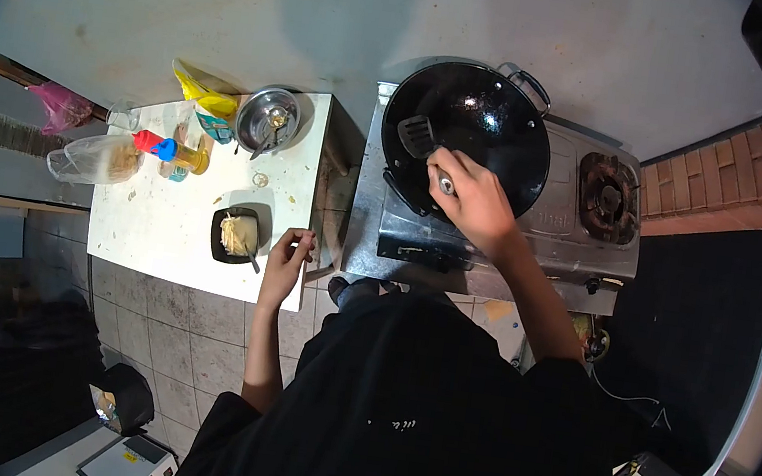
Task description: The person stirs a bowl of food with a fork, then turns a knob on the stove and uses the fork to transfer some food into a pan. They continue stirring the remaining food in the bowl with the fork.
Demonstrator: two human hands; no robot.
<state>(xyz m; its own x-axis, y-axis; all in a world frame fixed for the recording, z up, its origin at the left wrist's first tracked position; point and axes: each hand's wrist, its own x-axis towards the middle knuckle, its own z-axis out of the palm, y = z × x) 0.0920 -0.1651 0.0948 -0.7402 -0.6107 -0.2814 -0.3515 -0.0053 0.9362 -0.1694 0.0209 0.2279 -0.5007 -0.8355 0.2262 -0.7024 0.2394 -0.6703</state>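
Note:
My right hand [472, 202] is wrapped round the handle of a slotted spatula [417, 135], whose dark head rests inside a large black wok [509, 139] on the metal gas stove. My left hand [289, 260] hovers at the right edge of the white table with its fingers curled; whether anything small is between them is hidden. Just left of that hand sits a black square bowl [219, 250] holding a pale yellowish food [235, 233] and a spoon or fork.
On the white table [151, 232] stand a steel bowl [251, 129] with a utensil, a yellow bag [212, 98], red-capped and blue-capped bottles [188, 156] and a clear plastic bag [88, 159]. A bare burner [607, 199] is right of the wok.

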